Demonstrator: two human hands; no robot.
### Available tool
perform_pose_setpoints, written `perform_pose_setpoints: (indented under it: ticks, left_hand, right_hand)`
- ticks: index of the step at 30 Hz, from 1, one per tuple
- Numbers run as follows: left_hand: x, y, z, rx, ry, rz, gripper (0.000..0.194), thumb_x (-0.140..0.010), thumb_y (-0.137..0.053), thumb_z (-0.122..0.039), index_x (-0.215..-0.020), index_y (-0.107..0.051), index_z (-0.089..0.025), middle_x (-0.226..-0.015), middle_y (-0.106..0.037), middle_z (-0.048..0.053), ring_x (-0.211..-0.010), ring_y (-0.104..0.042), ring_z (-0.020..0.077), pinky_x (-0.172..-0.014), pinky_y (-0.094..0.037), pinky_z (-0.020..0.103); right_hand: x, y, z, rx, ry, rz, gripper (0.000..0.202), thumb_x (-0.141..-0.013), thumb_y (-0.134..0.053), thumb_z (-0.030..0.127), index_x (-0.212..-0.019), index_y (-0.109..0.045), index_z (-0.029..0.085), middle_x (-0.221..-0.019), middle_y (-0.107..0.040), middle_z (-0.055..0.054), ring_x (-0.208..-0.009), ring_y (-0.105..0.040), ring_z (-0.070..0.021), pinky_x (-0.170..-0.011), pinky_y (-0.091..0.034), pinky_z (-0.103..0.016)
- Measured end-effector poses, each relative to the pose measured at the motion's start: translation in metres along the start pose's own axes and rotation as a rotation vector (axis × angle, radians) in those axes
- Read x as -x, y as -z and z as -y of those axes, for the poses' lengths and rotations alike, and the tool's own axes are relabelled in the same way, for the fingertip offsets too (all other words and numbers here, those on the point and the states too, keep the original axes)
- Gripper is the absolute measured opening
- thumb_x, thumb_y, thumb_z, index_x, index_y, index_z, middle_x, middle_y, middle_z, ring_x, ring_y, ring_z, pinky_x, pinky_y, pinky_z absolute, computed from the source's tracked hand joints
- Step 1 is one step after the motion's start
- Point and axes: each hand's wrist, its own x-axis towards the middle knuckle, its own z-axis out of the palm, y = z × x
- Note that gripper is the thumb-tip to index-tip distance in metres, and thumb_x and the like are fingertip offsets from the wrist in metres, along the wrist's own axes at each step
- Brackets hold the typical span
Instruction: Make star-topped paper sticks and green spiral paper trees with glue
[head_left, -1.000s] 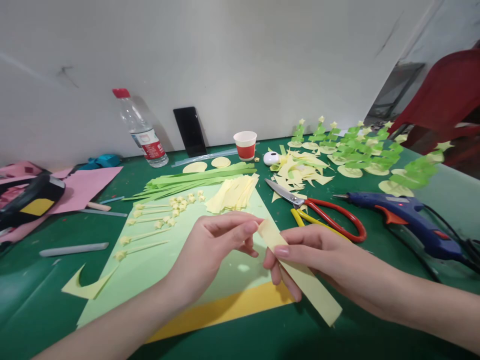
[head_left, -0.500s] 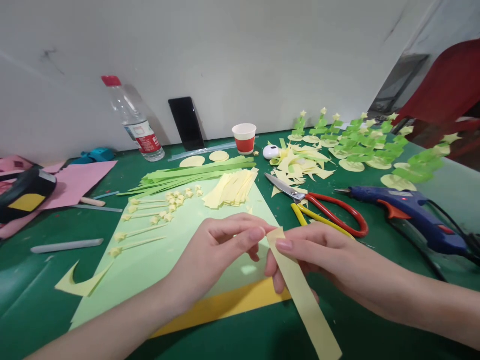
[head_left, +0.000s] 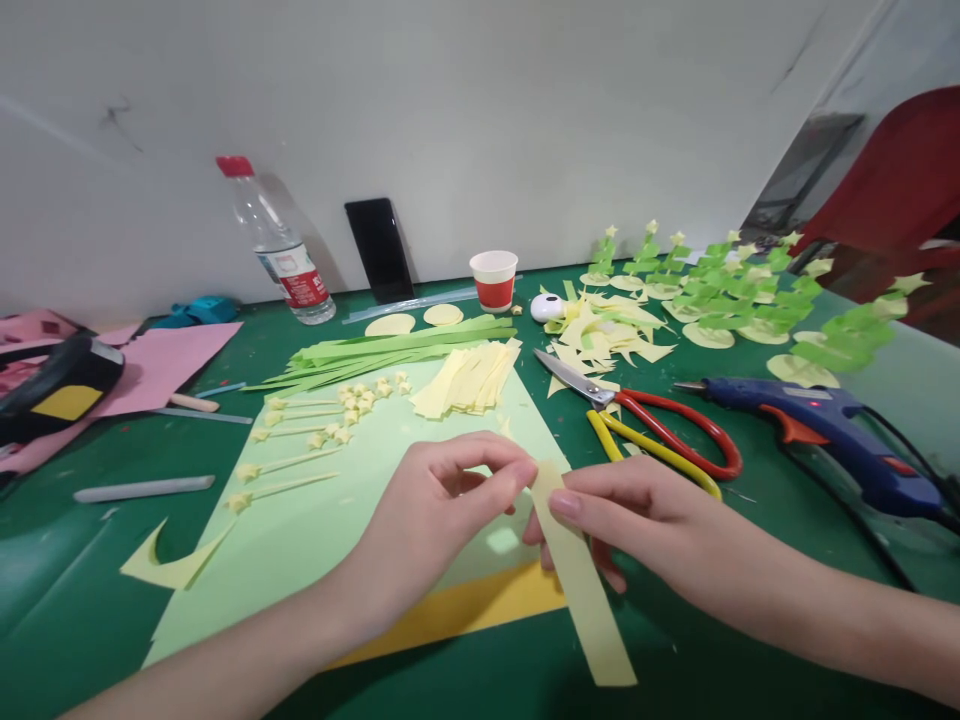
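A pale yellow paper strip (head_left: 589,610) hangs down toward the front edge, its upper end between my two hands. My right hand (head_left: 637,510) pinches it near the top between thumb and fingers. At the strip's upper left corner, my left hand (head_left: 457,510) has thumb and forefinger pressed together on the paper. Beneath lies a light green sheet (head_left: 300,530) over a yellow one (head_left: 457,615). On the green sheet are a pile of pale strips (head_left: 469,378), small folded stars (head_left: 358,402) and stars on thin sticks (head_left: 296,465).
Red-handled scissors (head_left: 592,390), yellow-handled pliers (head_left: 652,450) and a blue glue gun (head_left: 832,410) lie at the right. Paper plants (head_left: 847,335) stand behind. A bottle (head_left: 296,280), phone (head_left: 379,250) and cup (head_left: 494,280) line the wall. Paper scraps (head_left: 607,330) lie near the cup.
The strip's lower end has swung left and up, so the strip hangs more steeply. My hands stay close together at its top. The whole view has shifted slightly.
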Motion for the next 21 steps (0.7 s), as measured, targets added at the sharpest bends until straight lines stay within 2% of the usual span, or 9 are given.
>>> perform_pose_setpoints:
  ticks: [5,9,14,16,21]
  left_hand:
    - [0.0,0.0018,0.0003,0.011,0.06,0.001,0.022,-0.078,-0.057,-0.017,-0.058,-0.064,-0.02,-0.059,-0.06,-0.007,-0.055,-0.054,0.0053,-0.056,-0.044,0.013]
    - [-0.0009,0.002,0.0014,0.002,0.088,0.023,0.011,-0.073,-0.065,-0.021,-0.063,-0.067,-0.02,-0.061,-0.062,-0.006,-0.055,-0.055,0.0068,-0.055,-0.045,0.015]
    - [-0.0008,0.0019,-0.001,-0.069,0.094,0.02,0.021,-0.079,-0.057,-0.022,-0.06,-0.067,-0.02,-0.063,-0.063,-0.005,-0.057,-0.055,0.008,-0.057,-0.045,0.017]
    - [-0.0004,0.0019,-0.0022,-0.109,0.091,0.021,0.024,-0.08,-0.055,-0.025,-0.06,-0.066,-0.021,-0.066,-0.064,-0.005,-0.059,-0.055,0.0089,-0.058,-0.044,0.018]
    - [-0.0015,0.0024,-0.0041,-0.196,0.136,0.005,0.019,-0.076,-0.059,-0.029,-0.06,-0.066,-0.021,-0.07,-0.065,-0.004,-0.064,-0.053,0.0115,-0.059,-0.042,0.02]
  right_hand:
    - [0.0008,-0.0012,0.0016,0.097,0.04,-0.023,0.033,-0.084,-0.042,0.037,-0.059,-0.043,0.016,-0.054,-0.03,0.004,-0.05,-0.03,-0.0068,-0.045,-0.024,-0.02]
    - [0.0,-0.0012,0.0035,0.143,0.062,-0.031,0.033,-0.086,-0.039,0.036,-0.059,-0.039,0.016,-0.055,-0.027,0.005,-0.05,-0.027,-0.0067,-0.044,-0.02,-0.022]
    - [-0.003,-0.0007,0.0047,0.2,0.085,-0.066,0.038,-0.084,-0.04,0.037,-0.053,-0.03,0.017,-0.051,-0.022,0.006,-0.046,-0.021,-0.0059,-0.042,-0.016,-0.022]
    - [-0.0038,0.0001,0.0043,0.212,0.086,-0.07,0.04,-0.084,-0.039,0.037,-0.052,-0.027,0.017,-0.049,-0.023,0.006,-0.046,-0.022,-0.0056,-0.042,-0.017,-0.022]
    - [-0.0022,0.0036,0.0009,0.221,0.039,-0.058,0.036,-0.084,-0.04,0.038,-0.056,-0.042,0.015,-0.051,-0.042,0.003,-0.048,-0.037,-0.0067,-0.045,-0.028,-0.019]
